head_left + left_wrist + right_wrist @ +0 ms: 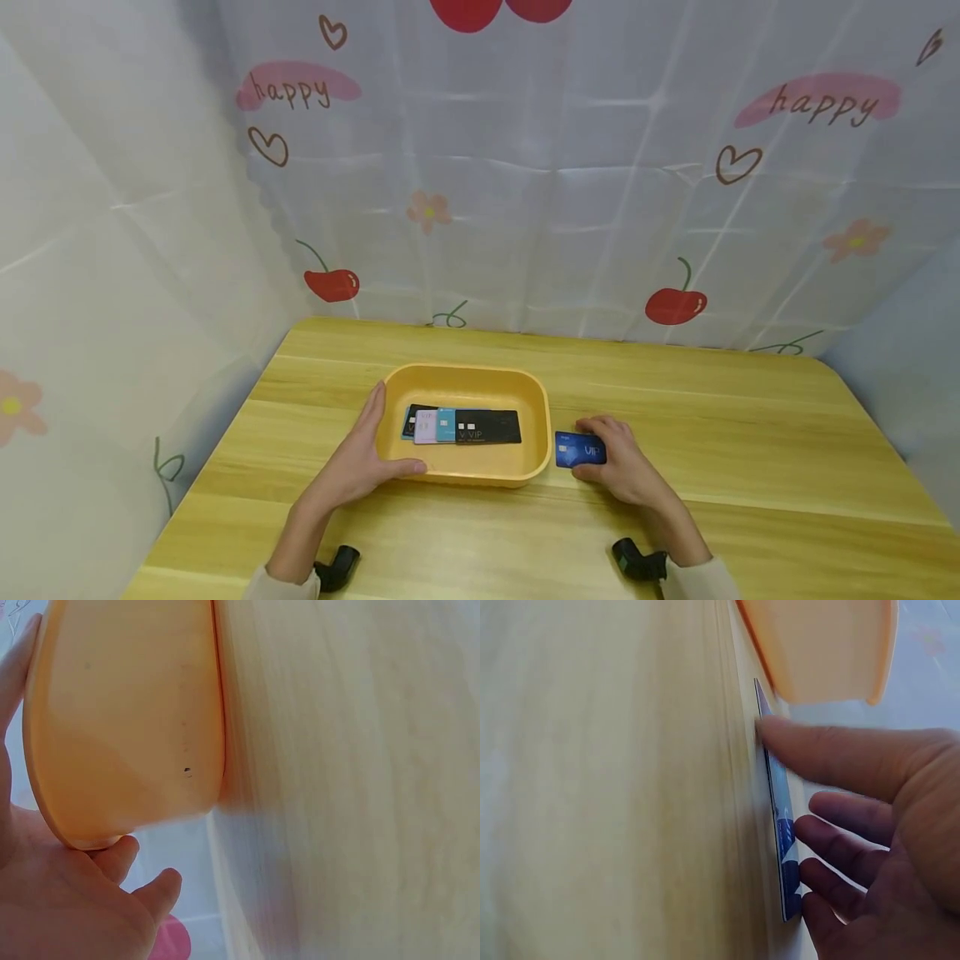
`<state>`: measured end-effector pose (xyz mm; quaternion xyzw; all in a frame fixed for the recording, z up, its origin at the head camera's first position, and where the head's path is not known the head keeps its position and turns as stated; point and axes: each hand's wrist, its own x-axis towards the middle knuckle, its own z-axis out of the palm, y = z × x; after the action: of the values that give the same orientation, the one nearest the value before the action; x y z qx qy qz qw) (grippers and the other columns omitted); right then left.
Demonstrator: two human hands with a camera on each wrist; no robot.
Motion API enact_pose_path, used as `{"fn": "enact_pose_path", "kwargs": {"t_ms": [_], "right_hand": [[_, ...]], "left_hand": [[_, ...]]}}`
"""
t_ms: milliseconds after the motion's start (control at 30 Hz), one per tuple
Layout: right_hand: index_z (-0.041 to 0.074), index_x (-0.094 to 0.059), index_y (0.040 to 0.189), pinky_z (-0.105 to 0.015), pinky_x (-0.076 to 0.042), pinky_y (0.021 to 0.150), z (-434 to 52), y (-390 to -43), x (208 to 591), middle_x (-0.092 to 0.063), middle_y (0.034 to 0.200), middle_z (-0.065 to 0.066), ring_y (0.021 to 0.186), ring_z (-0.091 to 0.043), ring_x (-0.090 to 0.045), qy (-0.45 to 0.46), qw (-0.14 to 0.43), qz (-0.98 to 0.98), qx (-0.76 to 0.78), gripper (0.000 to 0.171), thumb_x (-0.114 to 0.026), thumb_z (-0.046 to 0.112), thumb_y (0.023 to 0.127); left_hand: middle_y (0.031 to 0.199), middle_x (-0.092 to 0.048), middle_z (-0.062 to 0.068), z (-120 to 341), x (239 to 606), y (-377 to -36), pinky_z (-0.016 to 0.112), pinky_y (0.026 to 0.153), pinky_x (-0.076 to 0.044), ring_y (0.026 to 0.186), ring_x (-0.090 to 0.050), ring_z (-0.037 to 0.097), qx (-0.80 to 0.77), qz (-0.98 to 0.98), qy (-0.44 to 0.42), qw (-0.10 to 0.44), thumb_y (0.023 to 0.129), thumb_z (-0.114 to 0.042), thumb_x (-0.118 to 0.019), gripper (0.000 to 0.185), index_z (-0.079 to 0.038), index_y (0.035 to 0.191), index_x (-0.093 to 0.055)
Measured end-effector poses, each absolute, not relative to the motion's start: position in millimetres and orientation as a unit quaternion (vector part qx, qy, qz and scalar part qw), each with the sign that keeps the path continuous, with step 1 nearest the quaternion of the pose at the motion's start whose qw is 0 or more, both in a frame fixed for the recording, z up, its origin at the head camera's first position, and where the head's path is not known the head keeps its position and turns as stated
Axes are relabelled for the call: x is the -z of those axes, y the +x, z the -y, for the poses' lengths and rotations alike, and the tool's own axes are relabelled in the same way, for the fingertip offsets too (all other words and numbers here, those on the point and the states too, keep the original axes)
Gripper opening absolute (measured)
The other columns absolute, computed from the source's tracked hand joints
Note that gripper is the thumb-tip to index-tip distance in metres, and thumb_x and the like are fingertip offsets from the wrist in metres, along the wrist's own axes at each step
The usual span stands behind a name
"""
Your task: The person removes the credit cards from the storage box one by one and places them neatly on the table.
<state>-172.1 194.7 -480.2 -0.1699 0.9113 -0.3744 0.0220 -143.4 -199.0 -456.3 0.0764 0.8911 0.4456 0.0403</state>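
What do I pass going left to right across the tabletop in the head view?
Left hand → yellow tray holding a row of cards → blue card → right hand.

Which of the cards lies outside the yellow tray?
The dark blue VIP card, flat on the table under the right hand; the others lie inside the tray.
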Motion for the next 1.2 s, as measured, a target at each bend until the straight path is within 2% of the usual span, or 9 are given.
{"fn": "enact_pose_path", "kwargs": {"t_ms": [167, 433, 667, 733, 867, 933, 1000, 1200], "right_hand": [[-0.004, -0.056, 0.134, -0.058, -0.035, 0.101, -195.4, -172.2, 481.4, -0.055, 0.132, -0.018, 0.123, -0.039, -0.041, -0.159, 0.031, -0.91, 0.382, 0.067, -0.085, 0.02, 0.079], [-0.005, -0.052, 0.138, -0.061, -0.032, 0.105, -197.5, -172.2, 481.7, -0.054, 0.136, -0.02, 0.128, -0.042, -0.042, -0.145, 0.048, -0.899, 0.41, 0.073, -0.083, 0.026, 0.08], [-0.005, -0.051, 0.138, -0.058, -0.034, 0.106, -191.7, -167.8, 472.5, -0.055, 0.135, -0.022, 0.128, -0.04, -0.047, -0.127, 0.02, -0.863, 0.488, 0.063, -0.077, 0.022, 0.088], [-0.005, -0.052, 0.137, -0.055, -0.037, 0.105, -188.9, -166.2, 467.3, -0.055, 0.134, -0.022, 0.127, -0.039, -0.049, -0.13, 0.004, -0.845, 0.518, 0.058, -0.074, 0.02, 0.09], [-0.003, -0.056, 0.134, -0.037, -0.045, 0.101, -181.2, -163.4, 454.7, -0.057, 0.131, -0.021, 0.122, -0.038, -0.052, -0.153, -0.024, -0.816, 0.557, 0.049, -0.073, 0.015, 0.091], [-0.001, -0.058, 0.132, -0.032, -0.045, 0.1, -175.4, -162.2, 447.8, -0.058, 0.13, -0.019, 0.12, -0.039, -0.053, -0.169, -0.033, -0.812, 0.557, 0.047, -0.074, 0.014, 0.09], [0.001, -0.059, 0.132, -0.034, -0.045, 0.1, -168.2, -161.8, 441.3, -0.058, 0.13, -0.016, 0.12, -0.039, -0.053, -0.184, -0.034, -0.811, 0.554, 0.048, -0.075, 0.015, 0.089], [-0.001, -0.055, 0.137, -0.054, -0.042, 0.101, -145.7, -163.9, 430.6, -0.057, 0.133, -0.017, 0.121, -0.035, -0.054, -0.221, 0.01, -0.814, 0.538, 0.06, -0.078, 0.023, 0.087]], "left_hand": [[0.164, 0.004, 0.014, 199.8, 457.0, -142.4, 0.059, 0.114, -0.014, 0.148, -0.004, 0.036, -0.442, -0.893, 0.078, 0.037, 0.072, -0.047, -0.086, 0.13, -0.005, 0.158, 0.003], [0.164, 0.003, 0.015, 200.2, 457.7, -141.8, 0.058, 0.114, -0.013, 0.148, -0.004, 0.036, -0.441, -0.894, 0.074, 0.037, 0.072, -0.047, -0.086, 0.131, -0.004, 0.158, 0.003], [0.164, 0.004, 0.014, 200.2, 457.3, -141.8, 0.059, 0.114, -0.013, 0.148, -0.004, 0.036, -0.442, -0.893, 0.075, 0.037, 0.073, -0.046, -0.086, 0.129, -0.005, 0.158, 0.002], [0.164, 0.004, 0.014, 199.9, 457.2, -142.0, 0.059, 0.114, -0.013, 0.148, -0.003, 0.036, -0.443, -0.893, 0.076, 0.037, 0.073, -0.046, -0.086, 0.129, -0.005, 0.158, 0.002], [0.164, 0.004, 0.015, 199.5, 457.4, -142.8, 0.059, 0.114, -0.013, 0.148, -0.003, 0.035, -0.443, -0.892, 0.078, 0.036, 0.073, -0.046, -0.086, 0.13, -0.005, 0.158, 0.003], [0.164, 0.004, 0.015, 199.5, 457.4, -143.1, 0.059, 0.114, -0.014, 0.148, -0.003, 0.035, -0.442, -0.893, 0.08, 0.035, 0.073, -0.046, -0.086, 0.13, -0.005, 0.158, 0.003], [0.164, 0.003, 0.015, 199.6, 457.4, -143.4, 0.06, 0.113, -0.014, 0.148, -0.003, 0.035, -0.443, -0.892, 0.081, 0.034, 0.073, -0.046, -0.086, 0.13, -0.005, 0.158, 0.003], [0.164, 0.003, 0.015, 199.9, 457.4, -143.7, 0.06, 0.113, -0.014, 0.148, -0.004, 0.036, -0.443, -0.892, 0.082, 0.032, 0.072, -0.047, -0.086, 0.13, -0.005, 0.158, 0.002]]}}
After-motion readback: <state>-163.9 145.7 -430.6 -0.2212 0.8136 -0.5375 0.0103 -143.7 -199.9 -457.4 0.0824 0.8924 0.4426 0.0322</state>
